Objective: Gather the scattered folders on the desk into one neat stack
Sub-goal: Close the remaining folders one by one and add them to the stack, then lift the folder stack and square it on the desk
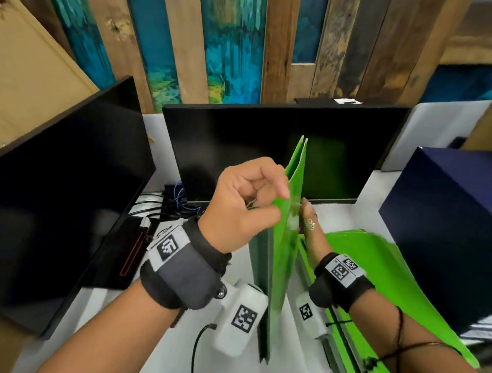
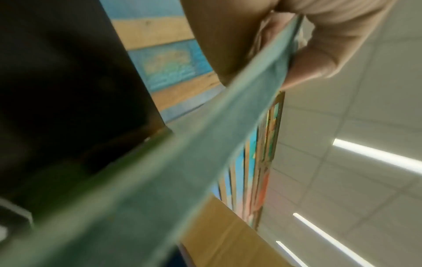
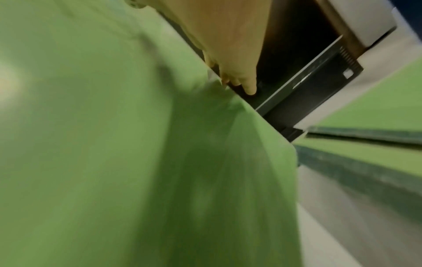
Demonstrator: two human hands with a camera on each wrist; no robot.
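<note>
A green folder (image 1: 285,246) stands on edge at the middle of the white desk (image 1: 110,307), its top corner in front of the centre monitor. My left hand (image 1: 255,198) pinches its upper left edge, thumb and fingers curled round it; the left wrist view shows the folder (image 2: 173,162) edge-on, running up between those fingers (image 2: 315,59). My right hand (image 1: 311,225) lies flat against the folder's right face with straight fingers; the right wrist view shows those fingers (image 3: 242,79) against the folder (image 3: 114,162). More green folders (image 1: 378,269) lie flat on the desk to the right.
A dark monitor (image 1: 270,147) stands just behind the folder, and a second one (image 1: 56,203) angles in at the left. A dark blue box (image 1: 455,228) sits at the right. Cables (image 1: 174,202) lie under the centre monitor. Cardboard (image 1: 24,66) leans at the far left.
</note>
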